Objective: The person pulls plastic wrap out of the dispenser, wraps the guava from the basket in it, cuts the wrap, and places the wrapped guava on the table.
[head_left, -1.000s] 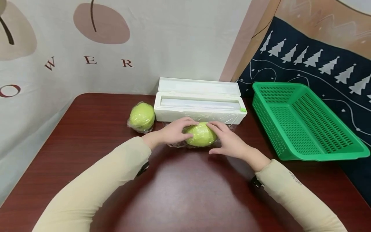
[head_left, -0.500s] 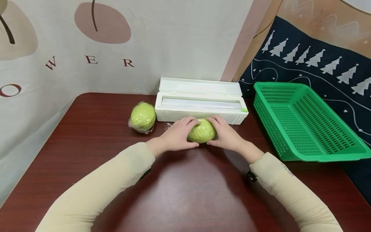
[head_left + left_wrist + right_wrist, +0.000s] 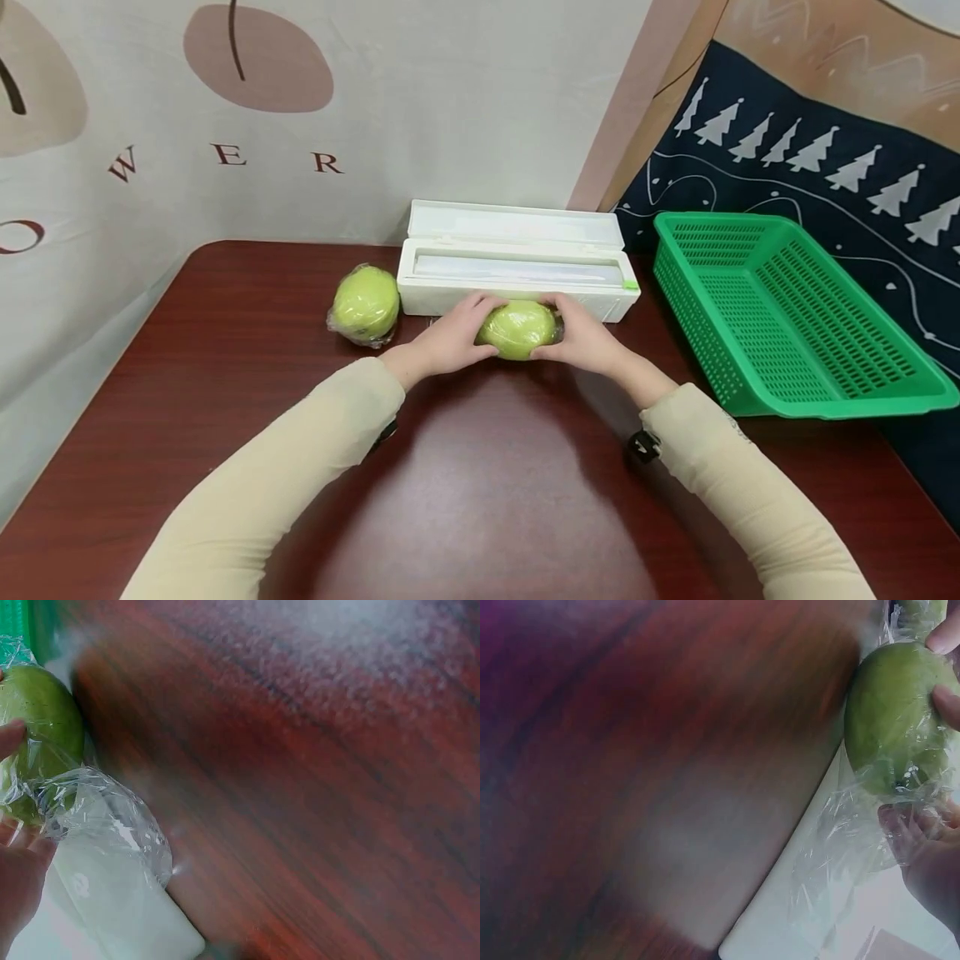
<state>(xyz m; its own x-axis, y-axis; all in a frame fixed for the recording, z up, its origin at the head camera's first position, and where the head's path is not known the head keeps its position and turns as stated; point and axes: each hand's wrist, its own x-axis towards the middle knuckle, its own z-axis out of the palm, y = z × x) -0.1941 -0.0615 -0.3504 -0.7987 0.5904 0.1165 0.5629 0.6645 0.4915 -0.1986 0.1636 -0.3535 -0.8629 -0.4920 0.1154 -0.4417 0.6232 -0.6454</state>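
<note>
Between my two hands is a smooth, oval yellow-green fruit, with clear cling film around it. My left hand grips its left side, thumb at the front and fingers over the top. From the other side my right hand holds it the same way. In the left wrist view loose cling film bunches beside the fruit's end; more film trails from the other end in the right wrist view. Just behind stands an open white cling film box. The fruit's underside is hidden.
A second wrapped green fruit sits left of the box. To the right, a green plastic basket with slotted walls stands at the edge of the dark red table. A printed cloth hangs behind the table.
The right hand's thumb has come in against the fruit, and both hands have closed round it. The fruit has shifted a little back toward the box, its loose film gathered in.
</note>
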